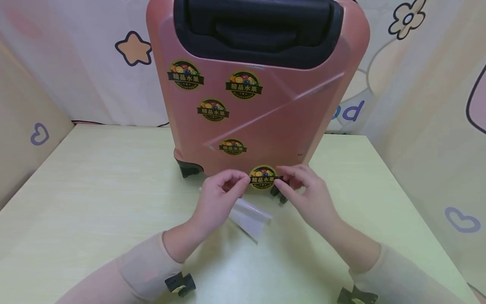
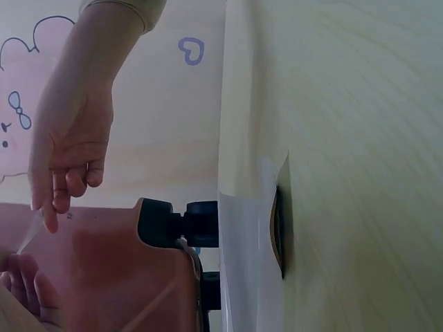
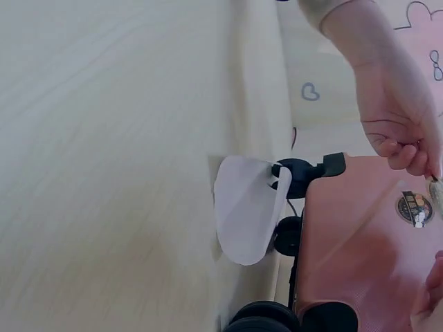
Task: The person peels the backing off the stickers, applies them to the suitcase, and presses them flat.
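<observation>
Both hands hold one round fruit sticker (image 1: pixel 263 177), dark with a gold rim and a banner, stretched between them in front of the suitcase's lower edge. My left hand (image 1: pixel 220 190) pinches its left edge between thumb and fingertips. At the right edge, my right hand (image 1: pixel 309 194) pinches it with thumb and index finger. The pink suitcase (image 1: pixel 273 114) stands upright behind them, its black handle recess (image 1: pixel 258 50) at the top. Several matching stickers are on its front, among them one at lower centre (image 1: pixel 233 147). In the left wrist view the held sticker (image 2: pixel 31 232) shows nearly edge-on.
Below the hands, a curled white backing sheet (image 1: pixel 250 217) lies on the pale wooden table (image 1: pixel 95 190). Black wheels (image 3: pixel 297 176) show at the suitcase's base. Printed curtains (image 1: pixel 83 55) enclose the table at the back and sides.
</observation>
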{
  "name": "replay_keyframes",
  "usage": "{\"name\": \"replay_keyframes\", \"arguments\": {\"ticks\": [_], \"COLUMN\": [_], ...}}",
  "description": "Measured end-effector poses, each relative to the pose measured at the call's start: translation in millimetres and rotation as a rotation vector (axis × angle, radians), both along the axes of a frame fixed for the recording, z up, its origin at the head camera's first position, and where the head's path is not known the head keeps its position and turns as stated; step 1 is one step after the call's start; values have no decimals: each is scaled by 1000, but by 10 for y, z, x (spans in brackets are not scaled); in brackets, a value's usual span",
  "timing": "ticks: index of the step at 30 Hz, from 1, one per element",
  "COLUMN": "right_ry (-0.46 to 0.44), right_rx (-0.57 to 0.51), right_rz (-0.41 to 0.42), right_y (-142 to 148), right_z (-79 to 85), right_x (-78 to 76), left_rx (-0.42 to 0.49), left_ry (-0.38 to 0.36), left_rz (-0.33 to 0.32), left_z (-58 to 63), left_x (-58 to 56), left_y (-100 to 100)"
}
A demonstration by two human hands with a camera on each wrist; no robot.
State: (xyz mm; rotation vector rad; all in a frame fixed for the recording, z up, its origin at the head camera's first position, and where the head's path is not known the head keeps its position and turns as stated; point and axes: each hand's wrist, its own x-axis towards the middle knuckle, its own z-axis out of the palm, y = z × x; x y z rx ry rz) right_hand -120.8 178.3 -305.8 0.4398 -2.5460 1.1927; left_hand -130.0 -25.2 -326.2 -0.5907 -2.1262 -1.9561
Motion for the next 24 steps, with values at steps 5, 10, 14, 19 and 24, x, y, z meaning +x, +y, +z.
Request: {"name": "replay_keyframes", "arguments": {"ticks": [5, 10, 14, 19, 24], "right_ry": [-35, 58, 154, 284, 326], "right_rx": [-42, -37, -41, -87, -122], "right_rz": [-8, 31, 55, 78, 60], "right_y": [32, 39, 30, 53, 119], "right_z": [23, 32, 38, 60, 87], "right_x": [-7, 11, 20, 22, 5], "left_rx": [-71, -261, -438, -547, -554], "left_ry": [61, 213, 389, 690, 1009], "left_rz": [-2, 50, 145, 297, 426], "left_z": [-2, 82, 231, 453, 890], "left_x": [-33, -131, -163, -226, -406], "left_y": [-9, -83, -118, -140, -187]}}
